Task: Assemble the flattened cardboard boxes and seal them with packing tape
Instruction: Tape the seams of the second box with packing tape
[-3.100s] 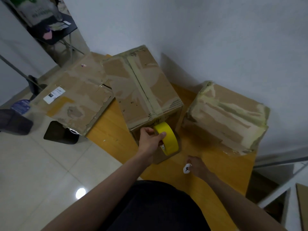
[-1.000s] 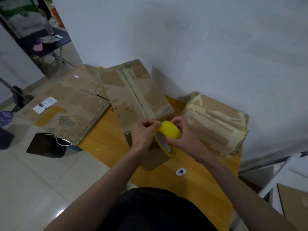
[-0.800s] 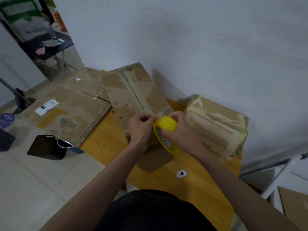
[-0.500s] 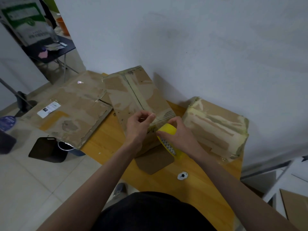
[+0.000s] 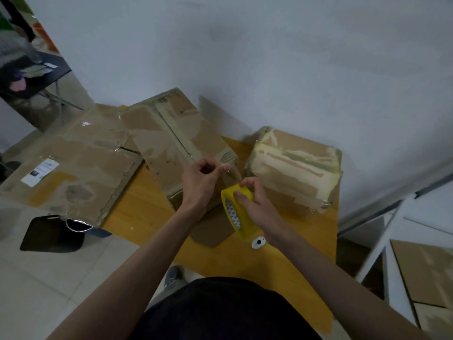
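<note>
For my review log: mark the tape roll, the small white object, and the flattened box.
tape roll [image 5: 241, 218]: head view, yellow side.
small white object [image 5: 258, 242]: head view, centre.
flattened box [image 5: 73, 168]: head view, top face.

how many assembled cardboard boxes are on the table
2. One taped box stands in front of the left hand; another box sits right, by the wall. The cardboard sheet at left lies flat.

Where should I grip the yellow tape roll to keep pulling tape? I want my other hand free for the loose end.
Grip the yellow tape roll across its rim from the right, as the right hand does, thumb on the outer band. It stands on edge with its open core facing left, so the rim is the clear hold, while the left hand pinches the tape end.
</note>
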`<control>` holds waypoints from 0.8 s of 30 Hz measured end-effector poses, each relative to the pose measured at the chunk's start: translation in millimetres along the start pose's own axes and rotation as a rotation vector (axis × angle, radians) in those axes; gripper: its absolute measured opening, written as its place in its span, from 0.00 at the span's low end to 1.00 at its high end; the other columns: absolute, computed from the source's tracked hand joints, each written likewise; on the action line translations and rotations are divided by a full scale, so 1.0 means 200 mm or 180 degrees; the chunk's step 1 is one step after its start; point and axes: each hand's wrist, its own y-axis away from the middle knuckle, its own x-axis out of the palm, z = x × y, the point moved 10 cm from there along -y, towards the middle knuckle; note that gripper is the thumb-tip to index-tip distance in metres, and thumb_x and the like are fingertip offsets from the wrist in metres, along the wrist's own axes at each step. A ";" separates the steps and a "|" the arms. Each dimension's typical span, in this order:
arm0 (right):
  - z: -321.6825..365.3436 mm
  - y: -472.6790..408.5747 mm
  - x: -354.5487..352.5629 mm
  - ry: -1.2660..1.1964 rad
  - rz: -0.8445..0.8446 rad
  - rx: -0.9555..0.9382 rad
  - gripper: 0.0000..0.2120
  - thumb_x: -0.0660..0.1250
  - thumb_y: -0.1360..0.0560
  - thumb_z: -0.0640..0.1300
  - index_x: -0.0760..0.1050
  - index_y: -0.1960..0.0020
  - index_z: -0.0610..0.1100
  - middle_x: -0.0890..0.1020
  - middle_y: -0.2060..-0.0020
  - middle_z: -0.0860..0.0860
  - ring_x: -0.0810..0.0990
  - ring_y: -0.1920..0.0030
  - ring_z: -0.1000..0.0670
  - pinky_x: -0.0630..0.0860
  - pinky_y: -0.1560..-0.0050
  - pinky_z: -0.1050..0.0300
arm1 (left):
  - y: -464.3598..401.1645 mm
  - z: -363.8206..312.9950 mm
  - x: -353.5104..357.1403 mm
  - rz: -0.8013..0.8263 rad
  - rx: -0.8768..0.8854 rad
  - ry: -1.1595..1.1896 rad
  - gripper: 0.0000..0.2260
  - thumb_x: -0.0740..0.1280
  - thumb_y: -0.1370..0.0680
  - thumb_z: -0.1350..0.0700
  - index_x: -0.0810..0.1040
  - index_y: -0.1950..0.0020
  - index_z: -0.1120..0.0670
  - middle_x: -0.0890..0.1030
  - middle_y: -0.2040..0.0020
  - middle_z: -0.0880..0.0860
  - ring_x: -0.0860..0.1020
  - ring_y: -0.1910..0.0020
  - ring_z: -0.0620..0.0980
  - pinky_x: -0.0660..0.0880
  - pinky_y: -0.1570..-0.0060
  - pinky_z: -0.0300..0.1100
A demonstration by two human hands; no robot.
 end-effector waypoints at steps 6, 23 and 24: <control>-0.20 0.07 -0.07 -0.0114 -0.0054 0.0276 0.03 0.59 0.16 0.50 0.66 0.43 0.55 0.68 0.35 0.56 0.72 0.41 0.52 0.73 0.46 0.48 | 0.04 0.21 0.12 0.0358 -0.0455 -0.0397 0.05 0.75 0.26 0.53 0.84 0.60 0.51 0.84 0.61 0.48 0.81 0.58 0.46 0.77 0.58 0.41; -0.64 0.14 0.02 0.0150 0.0486 0.0820 0.09 0.59 0.16 0.44 0.61 0.37 0.49 0.68 0.35 0.37 0.74 0.38 0.46 0.72 0.54 0.50 | 0.23 0.83 0.25 0.1203 -0.1116 -0.1942 0.13 0.75 0.27 0.43 0.85 0.54 0.52 0.83 0.56 0.48 0.81 0.53 0.49 0.80 0.52 0.48; -0.67 0.12 0.04 0.0217 0.0519 0.0834 0.11 0.59 0.16 0.44 0.60 0.37 0.51 0.68 0.37 0.35 0.75 0.41 0.42 0.71 0.52 0.45 | 0.23 0.86 0.23 0.1307 -0.1152 -0.2195 0.18 0.74 0.28 0.40 0.85 0.49 0.52 0.83 0.52 0.49 0.81 0.50 0.51 0.80 0.48 0.48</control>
